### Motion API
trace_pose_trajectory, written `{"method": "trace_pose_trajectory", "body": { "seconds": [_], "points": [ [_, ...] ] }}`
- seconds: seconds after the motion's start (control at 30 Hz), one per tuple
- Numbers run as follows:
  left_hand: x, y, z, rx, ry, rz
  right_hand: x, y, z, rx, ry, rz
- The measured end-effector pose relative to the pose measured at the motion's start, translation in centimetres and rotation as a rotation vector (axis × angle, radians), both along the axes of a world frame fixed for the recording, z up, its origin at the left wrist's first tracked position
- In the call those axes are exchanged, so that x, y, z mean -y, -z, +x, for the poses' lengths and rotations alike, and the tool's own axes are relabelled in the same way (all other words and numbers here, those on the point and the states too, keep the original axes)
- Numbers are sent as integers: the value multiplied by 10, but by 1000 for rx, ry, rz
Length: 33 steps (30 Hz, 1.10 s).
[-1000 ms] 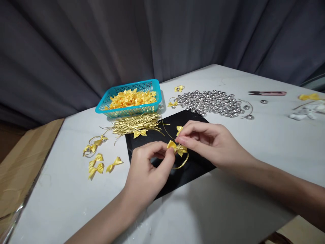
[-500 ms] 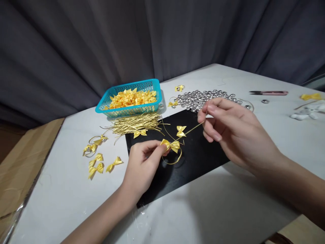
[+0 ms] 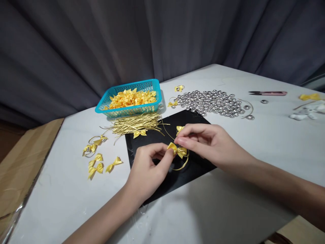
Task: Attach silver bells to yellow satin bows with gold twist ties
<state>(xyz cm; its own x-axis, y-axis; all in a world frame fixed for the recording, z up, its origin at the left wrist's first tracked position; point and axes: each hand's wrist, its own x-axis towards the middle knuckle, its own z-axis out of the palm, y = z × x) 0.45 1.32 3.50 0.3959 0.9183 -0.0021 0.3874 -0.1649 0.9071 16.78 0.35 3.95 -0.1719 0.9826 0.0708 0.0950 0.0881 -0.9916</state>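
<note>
Above the black mat (image 3: 162, 189), my left hand (image 3: 152, 166) pinches a yellow ribbon bow (image 3: 180, 151) between thumb and fingers. A loop of gold cord (image 3: 181, 168) hangs below the bow. My right hand (image 3: 205, 142) is closed at the top of the bow, thumb and forefinger together at the gold cord's end; the exact grip is partly hidden by the fingers. Behind my right fingers lies another yellow bow (image 3: 179, 129), mostly covered. A further loose bow (image 3: 139, 133) lies at the mat's back left edge, beside a bundle of gold cords (image 3: 137, 122).
A blue basket (image 3: 97, 109) of yellow bows stands at the back left. Silver beads (image 3: 213, 101) are heaped behind the mat. Pink-handled thread snips (image 3: 267, 93) lie to the right, near a white object (image 3: 308, 112). Several bows (image 3: 95, 170) lie at left, near a cardboard box (image 3: 27, 162).
My right hand has come down and left from above the beads to the bow, bringing the drawn-out cord with it. The bow in my left hand has shifted slightly right.
</note>
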Motion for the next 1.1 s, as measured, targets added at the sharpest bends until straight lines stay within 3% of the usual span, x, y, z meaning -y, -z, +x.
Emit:
{"method": "trace_pose_trajectory", "body": {
  "seconds": [0.2,0.47,0.63,0.9,1.1],
  "points": [
    [1,0,-1,67,6,-21,-3,1,-5,7,39,-114],
    [2,0,0,144,20,-17,4,8,-10,-195,104,-130],
    [2,-1,-1,166,93,-15,8,10,-14,-255,43,-169],
    [3,-1,1,103,108,3,8,5,-11,-265,-8,-222],
    [4,1,3,71,37,41,10,3,-13,-317,30,-286]
  ]
}}
